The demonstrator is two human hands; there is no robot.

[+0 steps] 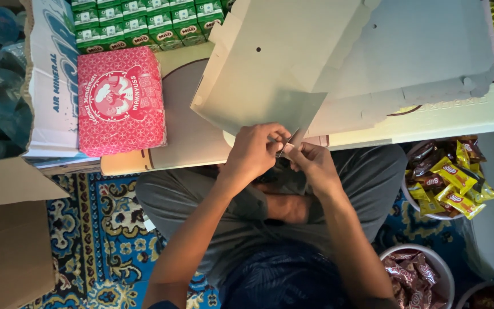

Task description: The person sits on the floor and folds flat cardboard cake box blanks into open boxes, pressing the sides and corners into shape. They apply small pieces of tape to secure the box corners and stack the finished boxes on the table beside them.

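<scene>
My arms are bare from the elbow down — no watch, ring or glove on my left hand [253, 151] or my right hand [314, 166]. I wear grey trousers [373, 171], loose and creased — and a dark blue patterned shirt [284, 280] at the bottom.

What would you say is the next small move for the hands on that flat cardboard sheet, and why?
Probably press the crease flat: both the left hand and right hand pinch one corner flap of the unfolded grey cardboard sheet, which lies flat on the low table.
</scene>
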